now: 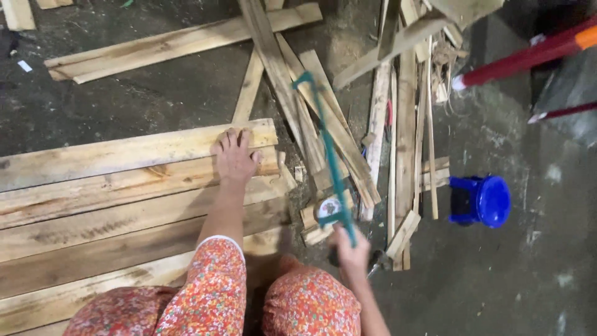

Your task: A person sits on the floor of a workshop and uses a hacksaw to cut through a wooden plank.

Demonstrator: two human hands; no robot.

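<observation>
I see the green-framed hacksaw point(328, 158) at frame centre, its long axis running from lower right up toward the upper left. My right hand point(352, 252) is closed around its handle. My left hand point(235, 155) lies flat, fingers spread, on the wooden planks point(112, 186) at left.

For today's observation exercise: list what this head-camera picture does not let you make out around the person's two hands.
- Head view: the green-framed saw is motion-blurred; its blade teeth cannot be seen.
- The right hand wraps the saw's handle, hiding it.
- The left hand lies flat on the planks; the wood under its palm is covered.
- The red pole is cut off by the right edge.
- The dark tool beside the right hand is too small to identify.
</observation>
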